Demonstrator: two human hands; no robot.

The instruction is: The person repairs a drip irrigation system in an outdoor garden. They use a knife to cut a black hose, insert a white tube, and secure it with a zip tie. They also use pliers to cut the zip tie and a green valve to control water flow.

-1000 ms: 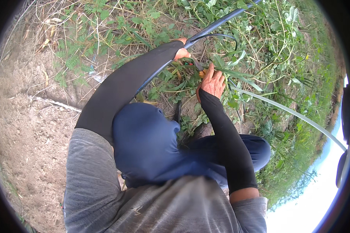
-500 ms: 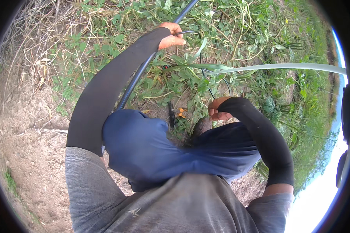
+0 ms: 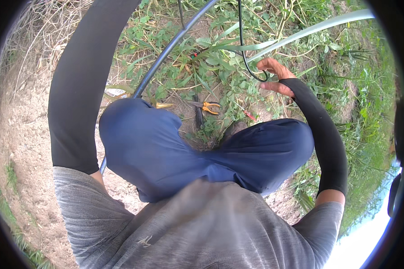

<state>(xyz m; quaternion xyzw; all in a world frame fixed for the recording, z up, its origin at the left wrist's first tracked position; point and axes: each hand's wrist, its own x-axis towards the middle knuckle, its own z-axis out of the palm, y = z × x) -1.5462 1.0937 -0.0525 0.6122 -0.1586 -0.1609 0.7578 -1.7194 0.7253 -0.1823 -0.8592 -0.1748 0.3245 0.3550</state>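
A thin black tube [image 3: 241, 33] hangs down from the top edge and curls into a hook at my right hand [image 3: 277, 77]. The fingers and thumb of that hand bend round the curled end. My left arm [image 3: 83, 85], in a black sleeve, reaches up past the top edge, so the left hand is out of sight. A thick dark hose [image 3: 168, 48] slants down to beside my left knee. Next to my right hand, a pale green flat strip [image 3: 318, 30] runs off to the upper right.
Between my knees lie pliers [image 3: 209, 107] with orange handles, over a bundle of thin black strips [image 3: 198, 119]. A small red object [image 3: 250, 115] lies near my right knee [image 3: 292, 134]. Leafy plants [image 3: 166, 83] cover the ground ahead; bare soil [image 3: 27, 130] is at left.
My left hand has gone up out of view, off the thick hose. My right hand has risen from near my knee, and the thin tube now stretches upward. The pliers show more fully.
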